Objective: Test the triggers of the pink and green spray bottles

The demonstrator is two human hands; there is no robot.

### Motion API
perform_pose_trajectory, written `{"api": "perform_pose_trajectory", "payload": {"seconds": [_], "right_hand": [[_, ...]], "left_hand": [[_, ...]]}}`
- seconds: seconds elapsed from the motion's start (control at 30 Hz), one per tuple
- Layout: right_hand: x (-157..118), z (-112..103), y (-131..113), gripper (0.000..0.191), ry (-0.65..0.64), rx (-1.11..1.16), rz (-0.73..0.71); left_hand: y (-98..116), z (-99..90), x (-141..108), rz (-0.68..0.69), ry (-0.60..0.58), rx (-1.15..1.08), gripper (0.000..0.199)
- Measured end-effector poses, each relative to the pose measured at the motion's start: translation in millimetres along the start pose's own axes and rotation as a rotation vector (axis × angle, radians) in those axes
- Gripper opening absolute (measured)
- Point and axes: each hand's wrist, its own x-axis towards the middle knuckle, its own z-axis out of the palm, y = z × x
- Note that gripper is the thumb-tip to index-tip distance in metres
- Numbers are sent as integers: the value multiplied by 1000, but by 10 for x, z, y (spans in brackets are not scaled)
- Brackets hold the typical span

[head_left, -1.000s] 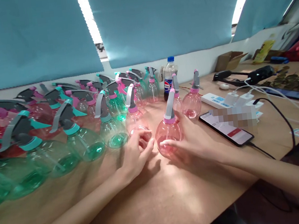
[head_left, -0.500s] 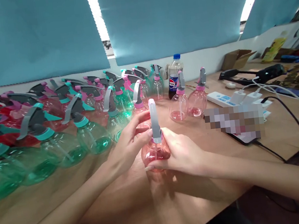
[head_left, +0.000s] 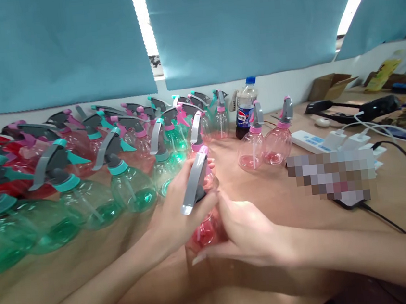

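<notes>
A light-brown wooden desk runs below a white wall, where three blue fabric blinds hang with two bright slits of light between them. In the near middle of the desk is one rounded, translucent pink plastic spray bottle with a grey lever head. The left hand has its fingers wrapped around the bottle's neck and head; the right hand, slightly blurred, grasps the body from the right. Whether the bottle's base touches the desk cannot be told.

Two more pink spray bottles stand side by side, farther right. Just beyond them is one cola bottle with a blue cap. On the left, at least five green-tinted spray bottles line the near side of a crowd overlapping too much to count. To the right lie one white power strip, one partly pixelated phone and, farther, one cardboard box.
</notes>
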Motion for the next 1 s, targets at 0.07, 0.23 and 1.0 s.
{"api": "perform_pose_trajectory", "payload": {"seconds": [0.07, 0.23, 1.0], "right_hand": [[25, -45, 40, 89, -45, 20, -80], [81, -181, 320, 75, -127, -56, -283], [103, 3, 871, 72, -220, -197, -250]], "left_hand": [[-50, -15, -20, -3, 6, -36, 23], [-71, -42, -32, -40, 30, -103, 15], [25, -214, 148, 75, -61, -49, 9]]}}
